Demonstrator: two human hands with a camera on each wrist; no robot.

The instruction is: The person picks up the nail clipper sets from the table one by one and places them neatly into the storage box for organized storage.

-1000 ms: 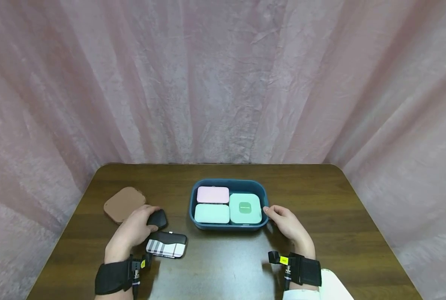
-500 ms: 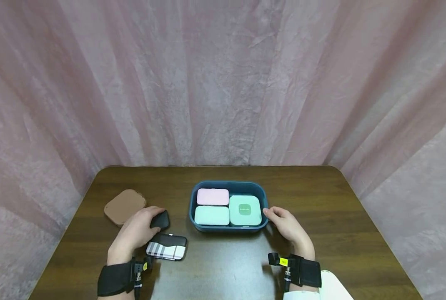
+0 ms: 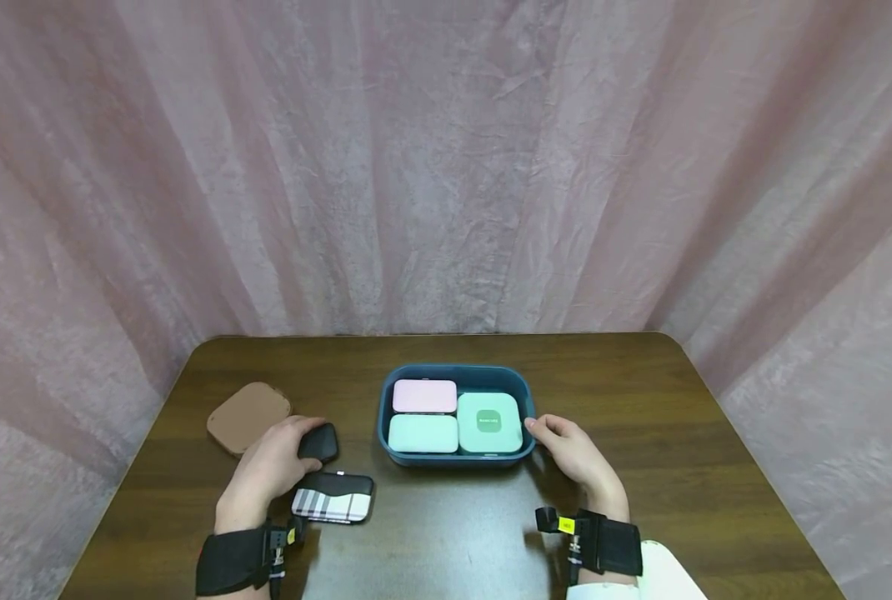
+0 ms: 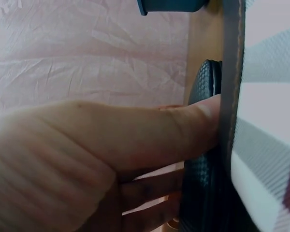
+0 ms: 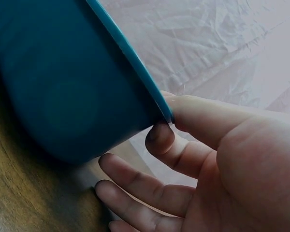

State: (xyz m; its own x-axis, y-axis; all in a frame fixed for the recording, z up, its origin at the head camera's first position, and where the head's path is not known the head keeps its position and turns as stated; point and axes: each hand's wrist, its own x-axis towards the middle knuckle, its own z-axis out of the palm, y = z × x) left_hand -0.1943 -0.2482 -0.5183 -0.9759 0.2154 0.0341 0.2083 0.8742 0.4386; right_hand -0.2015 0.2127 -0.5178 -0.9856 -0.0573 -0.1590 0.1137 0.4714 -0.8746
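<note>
My left hand (image 3: 269, 467) grips a small black case (image 3: 320, 443) with a woven-looking texture, thumb on its near side and fingers on the far side. Just in front of it lies a flat case (image 3: 333, 500), black above and white plaid below; it fills the right of the left wrist view. My right hand (image 3: 572, 454) pinches the right rim of a dark blue tub (image 3: 457, 460) between thumb and index finger. Inside the tub sit a pink case (image 3: 425, 397), a mint oblong case (image 3: 423, 434) and a square green case (image 3: 488, 423) with a label.
A flat brown rounded case (image 3: 247, 417) lies at the left, behind my left hand. The wooden table (image 3: 603, 375) ends at a pink curtain (image 3: 446, 167) hanging along its far side.
My left hand has shifted slightly to the right with the black case in its grip. My right hand stays on the tub's rim. The head view has tilted up a little.
</note>
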